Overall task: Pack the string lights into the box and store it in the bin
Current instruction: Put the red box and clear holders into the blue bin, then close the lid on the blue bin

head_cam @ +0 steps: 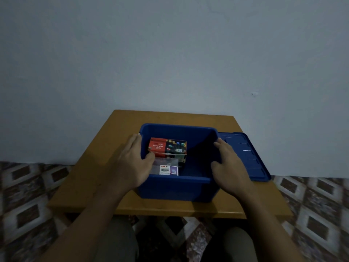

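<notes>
Wooden table (105,140) bore the blue bin (175,190), whose lid (251,157) lay off, just beside its right wall. Left hand (132,163) and right hand (230,167) each clasped a side rim, thumb inside. The string-lights box (167,147) already lay in the bin, a small clear packet (166,167) just beside it. Storing looked done; only lidding seemingly remained.

Small square table of orange-brown wood (113,148) set against pale wall, on patterned tile floor (28,205); open rectangular blue plastic bin (175,190) placed near centre; flat blue plastic lid (251,157) laid just beside bin at right, reaching table's right edge.
</notes>
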Demonstrator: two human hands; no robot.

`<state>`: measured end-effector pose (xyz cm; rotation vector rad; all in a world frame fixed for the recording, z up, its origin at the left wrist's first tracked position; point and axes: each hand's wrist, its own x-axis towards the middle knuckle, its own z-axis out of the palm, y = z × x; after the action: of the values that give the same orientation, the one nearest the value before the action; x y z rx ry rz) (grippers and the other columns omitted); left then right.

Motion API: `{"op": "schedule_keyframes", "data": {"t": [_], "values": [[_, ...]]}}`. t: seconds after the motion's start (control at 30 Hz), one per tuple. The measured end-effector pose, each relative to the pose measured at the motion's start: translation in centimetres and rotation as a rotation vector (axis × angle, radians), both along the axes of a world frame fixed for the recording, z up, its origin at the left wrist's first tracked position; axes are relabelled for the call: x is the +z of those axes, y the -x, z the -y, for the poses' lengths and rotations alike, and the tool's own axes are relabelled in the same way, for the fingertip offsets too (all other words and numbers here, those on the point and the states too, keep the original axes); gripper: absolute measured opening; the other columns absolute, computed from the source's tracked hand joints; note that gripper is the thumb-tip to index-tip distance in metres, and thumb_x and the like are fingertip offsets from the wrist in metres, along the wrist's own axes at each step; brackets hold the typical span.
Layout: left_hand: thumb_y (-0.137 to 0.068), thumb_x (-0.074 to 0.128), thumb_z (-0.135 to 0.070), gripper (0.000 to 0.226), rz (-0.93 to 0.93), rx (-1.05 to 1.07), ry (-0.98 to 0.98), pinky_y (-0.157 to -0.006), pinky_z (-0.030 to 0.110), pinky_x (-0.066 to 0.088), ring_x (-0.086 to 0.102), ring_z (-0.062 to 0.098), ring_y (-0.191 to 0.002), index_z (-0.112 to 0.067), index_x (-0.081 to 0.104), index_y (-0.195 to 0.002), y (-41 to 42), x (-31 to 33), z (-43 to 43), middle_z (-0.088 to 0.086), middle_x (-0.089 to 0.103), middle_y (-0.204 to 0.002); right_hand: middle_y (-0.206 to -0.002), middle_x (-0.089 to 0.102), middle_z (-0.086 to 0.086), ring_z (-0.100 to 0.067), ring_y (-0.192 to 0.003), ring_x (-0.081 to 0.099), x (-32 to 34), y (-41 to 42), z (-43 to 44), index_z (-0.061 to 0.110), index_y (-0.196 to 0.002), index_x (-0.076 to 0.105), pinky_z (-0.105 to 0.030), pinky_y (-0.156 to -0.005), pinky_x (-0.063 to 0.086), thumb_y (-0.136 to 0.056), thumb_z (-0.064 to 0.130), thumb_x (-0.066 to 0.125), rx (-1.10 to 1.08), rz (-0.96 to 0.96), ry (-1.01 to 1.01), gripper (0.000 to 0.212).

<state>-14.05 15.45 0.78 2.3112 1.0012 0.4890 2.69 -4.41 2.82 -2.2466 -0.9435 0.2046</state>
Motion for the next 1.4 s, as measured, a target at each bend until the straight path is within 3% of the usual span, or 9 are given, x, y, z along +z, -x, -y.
{"op": "schedule_keyframes", "data": {"t": [0.23, 0.5, 0.63, 0.77, 0.93, 1.07, 1.17, 1.3, 1.4], "values": [[-0.081, 0.032, -0.065, 0.078, 0.043, -0.031, -0.031, -0.107, 0.044, 0.041, 0.044, 0.021, -0.132, -0.029, 0.031, -0.150, 0.9, 0.6, 1.0, -0.010, 0.033, -0.154, -0.167, 0.014, 0.005, -0.015, -0.153, 0.015, -0.1, 0.5, 0.4, 0.016, -0.155, 0.029, -0.033, -0.121, 0.019, -0.097, 0.018, 0.050, 0.014, 0.040, 0.064, 0.062], [-0.091, 0.046, -0.048, 0.057, 0.054, -0.021, 0.004, -0.089, 0.037, 0.047, 0.054, 0.020, -0.112, -0.025, 0.041, -0.143, 1.3, 0.6, 1.2, -0.006, 0.045, -0.140, -0.167, 0.013, 0.008, -0.014, -0.152, 0.015, -0.3, 0.6, 0.6, 0.019, -0.152, 0.035, -0.035, -0.121, 0.022, -0.098, 0.016, 0.050, 0.028, 0.004, 0.026, 0.057], [-0.084, 0.044, -0.057, 0.055, -0.067, -0.001, -0.075, -0.091, 0.044, 0.050, 0.054, 0.020, -0.106, -0.026, 0.046, -0.130, 1.1, 1.5, 1.1, -0.004, 0.053, -0.127, -0.165, 0.016, 0.012, -0.010, -0.151, 0.016, -0.3, 0.4, 0.7, 0.023, -0.150, 0.038, -0.036, -0.121, 0.024, -0.099, 0.015, 0.049, 0.041, -0.089, -0.058, 0.052], [-0.095, 0.045, -0.050, 0.045, -0.179, 0.009, -0.199, -0.103, 0.046, 0.043, 0.042, 0.021, -0.126, -0.022, 0.044, -0.130, -1.0, 3.7, 2.3, -0.001, 0.046, -0.138, -0.150, 0.044, 0.013, -0.009, -0.135, 0.044, -0.7, -0.4, 1.8, 0.028, -0.142, 0.049, -0.037, -0.109, 0.043, -0.104, 0.024, 0.047, -0.025, -0.227, -0.296, 0.038], [-0.101, 0.041, -0.040, 0.039, -0.043, -0.230, -0.173, -0.112, 0.040, 0.029, 0.019, 0.020, -0.146, -0.018, 0.045, -0.132, -5.3, 7.9, 7.5, -0.002, 0.024, -0.158, -0.119, 0.066, 0.010, -0.011, -0.110, 0.062, -0.8, -3.3, 4.8, 0.023, -0.123, 0.064, -0.038, -0.093, 0.054, -0.102, 0.014, 0.051, -0.228, -0.270, -0.492, 0.026], [-0.100, 0.043, -0.034, 0.034, 0.014, -0.426, -0.227, -0.102, 0.035, 0.039, 0.037, 0.017, -0.129, -0.012, 0.052, -0.124, -11.1, 9.6, 10.9, 0.000, 0.046, -0.138, -0.102, 0.072, 0.001, -0.023, -0.088, 0.068, -1.1, -7.4, 7.8, 0.024, -0.099, 0.069, -0.044, -0.070, 0.056, -0.096, 0.006, 0.050, -0.451, -0.238, -0.534, 0.026], [-0.099, 0.045, -0.029, 0.030, -0.047, -0.522, -0.270, -0.098, 0.040, 0.046, 0.044, 0.021, -0.120, -0.010, 0.054, -0.121, -15.9, 9.2, 12.6, 0.004, 0.049, -0.131, -0.099, 0.072, 0.000, -0.027, -0.081, 0.068, -2.5, -10.8, 9.4, 0.020, -0.105, 0.071, -0.051, -0.074, 0.061, -0.096, 0.010, 0.050, -0.575, -0.210, -0.410, 0.025], [-0.097, 0.048, -0.020, 0.014, -0.306, -0.631, -0.306, -0.062, 0.033, 0.050, 0.052, 0.018, -0.081, -0.009, 0.055, -0.090, -21.6, 7.9, 14.9, 0.004, 0.055, -0.094, -0.097, 0.072, -0.008, -0.026, -0.077, 0.065, -5.0, -13.8, 10.6, 0.012, -0.106, 0.073, -0.033, -0.062, 0.051, -0.095, 0.009, 0.050, -0.636, -0.192, -0.193, 0.025], [-0.091, 0.047, -0.006, 0.023, -0.632, -0.699, -0.317, -0.044, 0.027, 0.030, 0.040, 0.014, -0.057, -0.014, 0.045, -0.070, -24.1, 6.6, 16.0, 0.002, 0.044, -0.071, -0.086, 0.073, -0.011, -0.029, -0.079, 0.067, -6.8, -15.2, 10.7, 0.005, -0.087, 0.073, -0.041, -0.068, 0.059, -0.091, 0.012, 0.055, -0.627, -0.223, -0.027, 0.020]]}}
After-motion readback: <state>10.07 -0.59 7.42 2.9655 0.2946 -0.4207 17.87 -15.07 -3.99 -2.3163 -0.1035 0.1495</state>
